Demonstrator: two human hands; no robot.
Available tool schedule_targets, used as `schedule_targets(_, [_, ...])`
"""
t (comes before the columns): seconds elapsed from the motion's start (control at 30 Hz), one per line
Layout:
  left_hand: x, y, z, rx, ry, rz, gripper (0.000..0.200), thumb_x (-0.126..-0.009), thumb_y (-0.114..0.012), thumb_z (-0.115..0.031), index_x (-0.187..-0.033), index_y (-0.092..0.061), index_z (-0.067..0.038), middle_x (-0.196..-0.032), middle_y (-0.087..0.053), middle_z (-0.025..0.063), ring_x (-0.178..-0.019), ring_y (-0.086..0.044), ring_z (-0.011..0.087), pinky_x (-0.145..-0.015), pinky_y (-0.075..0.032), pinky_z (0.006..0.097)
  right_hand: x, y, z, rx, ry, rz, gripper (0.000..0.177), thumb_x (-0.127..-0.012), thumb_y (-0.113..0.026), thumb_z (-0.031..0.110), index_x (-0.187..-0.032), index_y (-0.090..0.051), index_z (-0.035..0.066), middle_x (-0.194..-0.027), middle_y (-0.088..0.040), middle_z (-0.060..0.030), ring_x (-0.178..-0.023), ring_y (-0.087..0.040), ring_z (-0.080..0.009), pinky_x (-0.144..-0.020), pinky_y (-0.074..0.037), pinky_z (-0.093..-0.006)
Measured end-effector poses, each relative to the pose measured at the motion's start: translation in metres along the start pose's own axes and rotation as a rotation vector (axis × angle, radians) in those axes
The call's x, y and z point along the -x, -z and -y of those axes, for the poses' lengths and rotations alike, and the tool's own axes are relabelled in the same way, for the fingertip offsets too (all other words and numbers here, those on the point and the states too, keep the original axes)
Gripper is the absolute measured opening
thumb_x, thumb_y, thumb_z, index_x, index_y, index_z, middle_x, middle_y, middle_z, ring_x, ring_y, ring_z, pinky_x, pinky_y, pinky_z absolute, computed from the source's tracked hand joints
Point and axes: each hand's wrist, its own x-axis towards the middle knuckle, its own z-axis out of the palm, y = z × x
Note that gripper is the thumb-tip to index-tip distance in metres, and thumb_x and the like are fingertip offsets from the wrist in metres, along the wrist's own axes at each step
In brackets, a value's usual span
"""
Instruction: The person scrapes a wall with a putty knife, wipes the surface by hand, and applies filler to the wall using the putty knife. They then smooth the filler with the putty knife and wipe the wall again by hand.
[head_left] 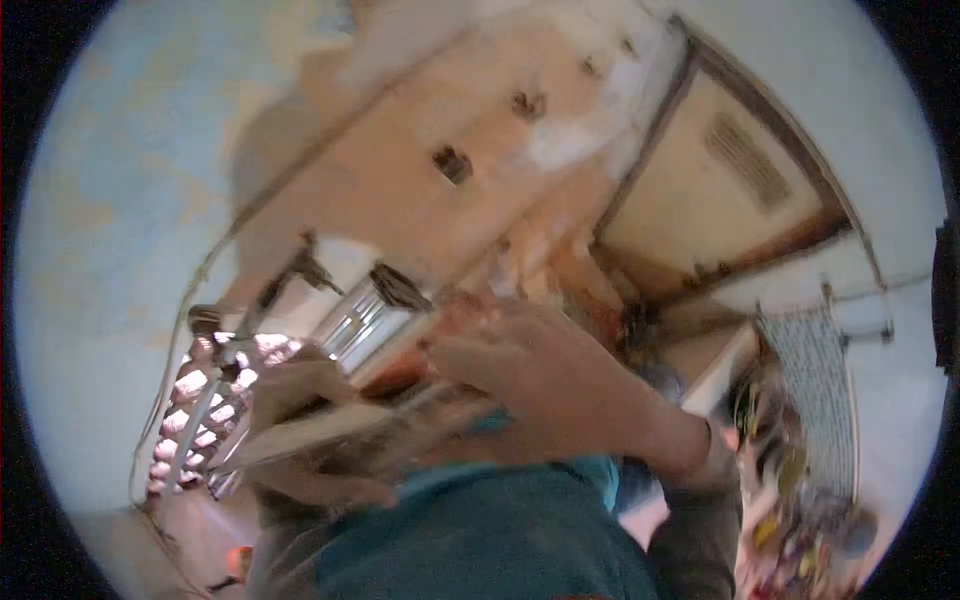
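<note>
The view is tilted and blurred. My left hand (300, 395) is at centre left, thumb above and fingers below a pale flat strip (310, 432) that it seems to grip. My right hand (545, 370) comes in from a dark sleeve (700, 510) at lower right. Its fingers curl toward the left, over the strip's far end and something reddish (455, 305). What it holds is too blurred to make out. A teal cloth (480, 535) fills the bottom centre just under both hands.
A bright window with a grille (200, 400) is at left, with a cable (185, 300) running up the pale wall. A peach-coloured beam (450, 150) crosses the top. A door with a vent (730, 180) is upper right. A patterned hanging (820, 390) and colourful clutter (800, 530) are at right.
</note>
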Motion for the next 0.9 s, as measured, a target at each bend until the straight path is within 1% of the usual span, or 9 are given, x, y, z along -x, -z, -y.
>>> schedule_targets(0.3, [0.047,-0.019,-0.003,-0.622,0.797,-0.5,0.046,-0.089,-0.07,-0.026,-0.124,-0.059,0.003,-0.129,-0.057,0.0183,-0.116,-0.055,0.03,-0.1,-0.043,0.0396,-0.01,-0.024,-0.037,0.053,0.083,-0.095,0.048,-0.073,-0.073,0.053,-0.083,-0.073,0.006,-0.077,-0.07,-0.0156,-0.077,-0.071,-0.0325,-0.07,-0.055,-0.0442])
schedule_targets(0.47, [0.032,-0.039,-0.021,-0.977,0.453,-0.403,0.023,-0.081,-0.071,-0.002,-0.099,-0.058,0.001,-0.102,-0.059,0.0073,-0.096,-0.057,0.0203,-0.084,-0.047,0.0321,-0.005,-0.027,-0.024,0.071,0.117,-0.17,0.049,-0.071,-0.074,0.055,-0.083,-0.074,0.008,-0.077,-0.07,-0.0137,-0.076,-0.071,-0.0315,-0.067,-0.055,-0.0425])
schedule_targets(0.57, [0.043,-0.03,-0.004,-0.544,0.476,-0.545,0.017,-0.094,-0.06,-0.001,-0.111,-0.058,-0.003,-0.097,-0.061,0.0082,-0.099,-0.06,0.0208,-0.088,-0.051,0.0328,-0.007,-0.028,-0.025,0.107,0.079,-0.119,0.054,-0.07,-0.072,0.063,-0.085,-0.074,0.011,-0.078,-0.07,-0.0116,-0.076,-0.071,-0.0304,-0.068,-0.056,-0.0428])
schedule_targets(0.6, [0.008,-0.065,-0.027,0.193,0.579,-0.831,0.026,-0.091,-0.062,0.001,-0.117,-0.058,-0.002,-0.107,-0.064,0.0106,-0.106,-0.06,0.02,-0.09,-0.053,0.0328,-0.002,-0.027,-0.027,0.052,0.069,-0.109,0.039,-0.067,-0.075,0.05,-0.088,-0.075,0.018,-0.082,-0.073,-0.0094,-0.08,-0.072,-0.0297,-0.071,-0.055,-0.0439])
schedule_targets(0.63, [0.037,-0.05,-0.016,-0.602,0.72,-0.607,0.033,-0.088,-0.068,-0.001,-0.12,-0.059,-0.001,-0.114,-0.064,0.0128,-0.109,-0.061,0.0207,-0.093,-0.052,0.0335,-0.006,-0.038,-0.028,0.081,0.114,-0.213,0.042,-0.069,-0.075,0.055,-0.089,-0.075,0.019,-0.082,-0.073,-0.0089,-0.078,-0.072,-0.0291,-0.071,-0.056,-0.0432])
schedule_targets(0.67, [0.028,-0.052,-0.021,-0.626,0.421,-0.439,0.047,-0.083,-0.074,-0.002,-0.126,-0.057,0.0,-0.119,-0.063,0.014,-0.113,-0.06,0.0215,-0.096,-0.05,0.0326,-0.005,-0.03,-0.025,0.077,0.075,-0.135,0.044,-0.069,-0.074,0.058,-0.09,-0.075,0.02,-0.083,-0.073,-0.009,-0.078,-0.072,-0.0287,-0.07,-0.056,-0.0439])
schedule_targets(0.7, [0.046,-0.05,-0.012,-0.826,0.428,-0.449,0.052,-0.08,-0.072,0.001,-0.129,-0.055,0.001,-0.121,-0.063,0.014,-0.112,-0.061,0.021,-0.093,-0.051,0.0307,-0.002,-0.022,-0.023,0.08,0.037,-0.057,0.046,-0.07,-0.074,0.062,-0.091,-0.075,0.021,-0.085,-0.073,-0.009,-0.078,-0.072,-0.0284,-0.07,-0.056,-0.0446])
schedule_targets(0.83, [0.035,-0.058,-0.024,-0.604,0.511,-0.426,0.062,-0.077,-0.067,0.006,-0.136,-0.049,0.002,-0.124,-0.063,0.0137,-0.112,-0.061,0.021,-0.095,-0.05,0.0321,-0.004,-0.031,-0.024,-0.004,0.027,-0.06,0.053,-0.072,-0.074,0.063,-0.097,-0.074,0.016,-0.082,-0.073,-0.0097,-0.074,-0.071,-0.0258,-0.07,-0.055,-0.0441])
schedule_targets(0.9, [0.039,-0.054,-0.022,-0.64,0.647,-0.352,0.06,-0.079,-0.067,0.001,-0.137,-0.05,0.0,-0.121,-0.065,0.0117,-0.109,-0.063,0.0202,-0.095,-0.051,0.0332,-0.009,-0.009,-0.013,0.274,-0.003,0.161,0.052,-0.094,-0.061,0.054,-0.098,-0.062,0.003,-0.064,-0.061,-0.0034,-0.055,-0.056,-0.0145,-0.059,-0.048,-0.0332])
